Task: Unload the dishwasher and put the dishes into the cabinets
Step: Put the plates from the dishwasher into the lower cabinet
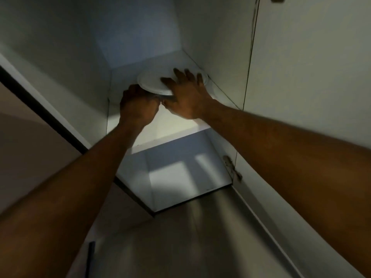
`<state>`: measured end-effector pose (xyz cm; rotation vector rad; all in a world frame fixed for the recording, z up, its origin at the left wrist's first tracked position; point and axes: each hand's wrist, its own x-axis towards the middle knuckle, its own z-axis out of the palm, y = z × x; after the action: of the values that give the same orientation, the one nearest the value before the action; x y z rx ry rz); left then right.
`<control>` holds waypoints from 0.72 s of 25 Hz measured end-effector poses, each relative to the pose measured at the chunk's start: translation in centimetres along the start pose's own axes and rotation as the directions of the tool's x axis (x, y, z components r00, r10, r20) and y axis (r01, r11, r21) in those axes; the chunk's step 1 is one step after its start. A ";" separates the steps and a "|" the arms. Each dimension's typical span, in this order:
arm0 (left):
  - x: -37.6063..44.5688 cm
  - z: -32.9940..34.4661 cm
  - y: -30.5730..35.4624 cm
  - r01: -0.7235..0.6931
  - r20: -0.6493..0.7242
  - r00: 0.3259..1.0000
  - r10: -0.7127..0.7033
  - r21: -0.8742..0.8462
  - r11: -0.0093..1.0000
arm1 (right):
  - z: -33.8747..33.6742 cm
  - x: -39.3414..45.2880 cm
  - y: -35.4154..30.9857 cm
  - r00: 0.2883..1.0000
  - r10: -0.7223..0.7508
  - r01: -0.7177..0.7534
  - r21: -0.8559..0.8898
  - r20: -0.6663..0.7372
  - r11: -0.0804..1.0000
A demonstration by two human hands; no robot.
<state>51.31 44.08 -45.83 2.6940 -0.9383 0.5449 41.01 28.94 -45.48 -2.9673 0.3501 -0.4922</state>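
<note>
Two bare forearms rise from 7 and 4 o'clock toward the open white wall cabinet [200,33]. At 12 o'clock, the left hand [138,105] is curled under the near rim of the round white ceramic plate [154,82], while the right hand [187,95] lies spread flat on top, probably to steady it as it goes onto the white upper shelf [174,125].

Dim, soft-focus frame: the brightest patch falls on the cabinet shelf [170,125] at centre, with pale light bars on the panel below. Both forearms lie in shadow. Wide-angle bending stretches edges at 4 and 8 o'clock.
</note>
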 end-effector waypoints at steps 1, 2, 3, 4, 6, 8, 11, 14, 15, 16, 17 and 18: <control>0.6 0.4 -0.1 0.023 -0.015 1.000 -0.023 -0.029 0.999 | -0.2 0.1 0.1 0.998 0.024 -0.024 -0.013 -0.053 1.000; 0.8 0.7 0.0 0.034 -0.022 0.999 -0.035 -0.021 0.999 | -0.2 0.0 0.0 0.991 0.036 -0.042 -0.038 -0.132 0.998; 0.7 0.8 -0.1 0.065 -0.057 0.996 -0.065 -0.003 0.998 | -0.3 -0.3 -0.2 0.975 0.033 -0.049 -0.071 -0.219 0.996; 0.3 0.9 -0.2 0.109 -0.099 0.989 -0.107 0.016 0.994 | -0.3 -0.6 -0.3 0.957 0.013 -0.044 -0.101 -0.290 0.994; -0.6 0.6 0.1 0.154 -0.117 0.981 -0.155 -0.020 0.988 | -0.3 -1.1 -0.4 0.950 -0.010 -0.018 -0.087 -0.311 0.996; -1.6 0.2 0.7 0.116 -0.095 0.988 -0.119 -0.045 0.992 | -0.3 -1.3 -0.2 0.966 0.001 0.007 0.030 -0.258 1.000; -2.0 -0.8 1.3 0.120 -0.078 0.989 -0.124 -0.054 0.991 | 0.0 -0.7 0.2 0.971 -0.035 0.075 0.162 -0.236 0.984; -2.3 -0.3 0.9 0.105 -0.041 0.994 -0.106 -0.016 0.994 | 0.5 -0.1 0.7 0.992 0.000 0.027 0.211 -0.126 0.977; -2.0 0.1 0.7 0.114 0.015 0.993 -0.113 -0.027 0.993 | 0.5 0.1 0.8 0.998 0.027 -0.017 0.176 -0.051 0.984; -1.5 0.7 0.2 0.086 0.017 0.996 -0.086 0.009 0.996 | 0.5 0.4 0.9 0.999 0.039 -0.040 0.120 0.008 0.992; -0.7 1.1 0.0 0.093 0.027 0.995 -0.094 0.013 0.996 | 0.5 0.5 0.9 0.998 0.039 -0.042 0.065 0.041 0.997; 0.1 1.0 -0.1 0.149 0.088 0.985 -0.149 -0.001 0.989 | 0.3 0.7 0.9 0.997 0.034 -0.036 0.020 0.074 0.999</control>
<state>51.68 43.74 -46.74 2.7720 -0.7496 0.3939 41.60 27.96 -45.70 -2.9440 0.3866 -0.3785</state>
